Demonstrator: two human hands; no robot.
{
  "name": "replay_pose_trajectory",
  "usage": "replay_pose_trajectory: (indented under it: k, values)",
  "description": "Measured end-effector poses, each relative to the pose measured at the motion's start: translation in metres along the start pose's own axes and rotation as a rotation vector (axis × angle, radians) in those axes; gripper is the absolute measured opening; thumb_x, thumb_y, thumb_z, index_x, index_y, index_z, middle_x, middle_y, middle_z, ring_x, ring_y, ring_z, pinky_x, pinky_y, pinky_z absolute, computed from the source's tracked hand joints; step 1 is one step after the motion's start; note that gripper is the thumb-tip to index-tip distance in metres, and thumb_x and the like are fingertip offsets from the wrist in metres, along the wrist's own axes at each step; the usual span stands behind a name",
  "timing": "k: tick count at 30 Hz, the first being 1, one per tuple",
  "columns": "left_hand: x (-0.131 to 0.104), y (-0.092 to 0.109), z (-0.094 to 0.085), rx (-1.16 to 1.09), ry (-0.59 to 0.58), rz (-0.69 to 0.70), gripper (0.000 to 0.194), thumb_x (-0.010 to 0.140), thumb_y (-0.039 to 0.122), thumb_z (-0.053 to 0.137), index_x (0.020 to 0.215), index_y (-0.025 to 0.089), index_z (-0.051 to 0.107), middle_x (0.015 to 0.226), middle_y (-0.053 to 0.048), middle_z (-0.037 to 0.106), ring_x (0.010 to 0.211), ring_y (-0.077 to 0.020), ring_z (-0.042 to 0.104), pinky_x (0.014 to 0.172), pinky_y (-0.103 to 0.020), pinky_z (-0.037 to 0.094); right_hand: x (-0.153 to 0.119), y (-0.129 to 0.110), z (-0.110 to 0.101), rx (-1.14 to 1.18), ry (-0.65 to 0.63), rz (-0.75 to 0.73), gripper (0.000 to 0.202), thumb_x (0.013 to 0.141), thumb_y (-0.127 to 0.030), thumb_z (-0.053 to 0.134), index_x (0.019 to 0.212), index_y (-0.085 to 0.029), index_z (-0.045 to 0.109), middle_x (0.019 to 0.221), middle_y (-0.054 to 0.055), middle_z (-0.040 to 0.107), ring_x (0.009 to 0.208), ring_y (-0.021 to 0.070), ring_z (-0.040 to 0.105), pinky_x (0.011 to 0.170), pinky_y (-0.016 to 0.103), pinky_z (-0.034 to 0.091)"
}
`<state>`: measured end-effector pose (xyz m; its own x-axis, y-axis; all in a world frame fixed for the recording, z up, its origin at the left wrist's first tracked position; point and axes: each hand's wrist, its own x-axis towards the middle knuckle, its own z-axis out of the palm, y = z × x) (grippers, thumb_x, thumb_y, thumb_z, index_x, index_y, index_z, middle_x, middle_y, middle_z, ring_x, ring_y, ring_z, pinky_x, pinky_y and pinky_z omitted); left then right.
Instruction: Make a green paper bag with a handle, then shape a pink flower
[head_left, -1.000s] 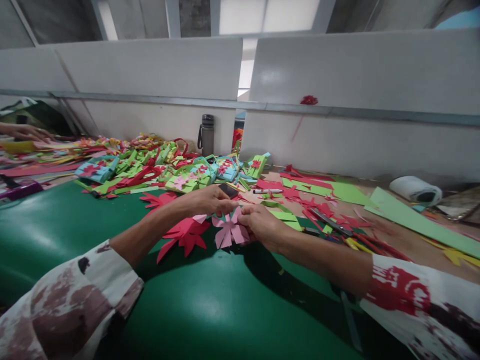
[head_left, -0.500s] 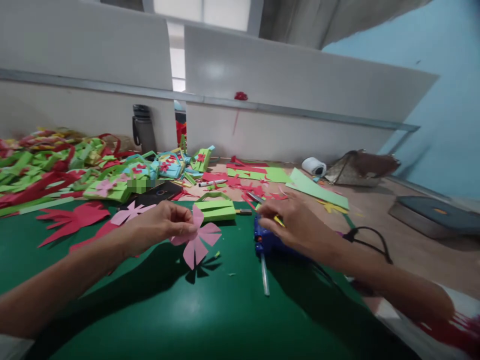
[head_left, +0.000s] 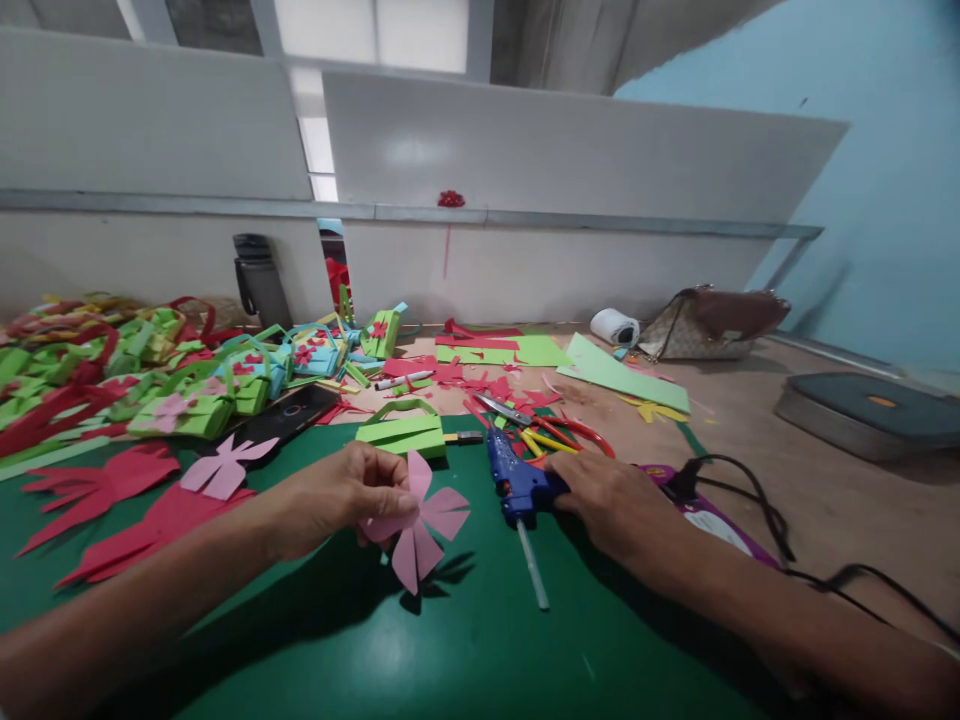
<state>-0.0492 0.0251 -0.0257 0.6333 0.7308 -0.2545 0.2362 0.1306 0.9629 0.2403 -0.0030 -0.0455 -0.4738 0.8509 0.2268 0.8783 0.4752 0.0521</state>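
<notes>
A pink paper flower point(head_left: 420, 540) is pinched by one petal between the thumb and fingers of my left hand point(head_left: 367, 500), above the green mat point(head_left: 360, 650). My right hand point(head_left: 600, 490) is closed at the handle end of a blue glue gun point(head_left: 517, 475); its fingertips are partly hidden. A clear glue stick point(head_left: 534, 570) sticks out of the gun toward me. Just behind the flower stands a small green paper bag point(head_left: 401, 432) with a handle. Scissors point(head_left: 502, 408) and yellow-handled pliers or cutters point(head_left: 544, 442) lie beyond the gun.
Red paper cutouts point(head_left: 142, 540) and another pink flower point(head_left: 227, 465) lie at the left, beside a black phone point(head_left: 292, 412). Finished paper bags point(head_left: 184, 405) pile up behind, near a grey bottle point(head_left: 260, 280). A purple power strip point(head_left: 712, 520) with black cords point(head_left: 757, 490) lies by my right forearm.
My right hand has moved down and back from above the glue gun to its handle, uncovering the scissors and the yellow handles. My left hand still holds the flower. The view has shifted slightly.
</notes>
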Motion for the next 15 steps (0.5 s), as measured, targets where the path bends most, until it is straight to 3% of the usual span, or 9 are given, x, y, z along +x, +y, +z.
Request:
replay_pose_trajectory:
  k: [4,10,15]
  values:
    - [0.003,-0.002,-0.004,0.018,0.023,-0.026,0.028,0.071,0.036,0.065,0.060,0.014,0.051,0.050,0.003,0.050,0.047,-0.0078,0.040,0.048,-0.021,0.029,0.009,0.011,0.000,-0.122,0.091,-0.024,0.018,0.079,-0.005,0.050,0.093,-0.016,0.055,0.088,0.008,0.064,0.082,0.0213,0.058,0.070,0.030,0.042]
    - [0.003,-0.004,-0.007,0.005,-0.041,-0.039,0.029,0.071,0.037,0.065,0.062,0.014,0.050,0.053,0.003,0.050,0.048,-0.0077,0.040,0.049,-0.021,0.031,0.036,0.022,-0.008,-0.257,0.065,0.080,0.019,0.080,-0.006,0.045,0.093,-0.013,0.056,0.094,0.014,0.063,0.093,0.0259,0.055,0.080,0.035,0.039]
    - [0.005,-0.005,-0.007,0.069,-0.049,-0.060,0.029,0.073,0.039,0.062,0.062,0.015,0.050,0.051,0.003,0.050,0.048,-0.0087,0.043,0.048,-0.021,0.032,0.053,0.022,-0.004,-0.291,0.010,0.111,0.018,0.081,-0.011,0.048,0.096,-0.013,0.057,0.095,0.014,0.064,0.093,0.0248,0.056,0.081,0.032,0.040]
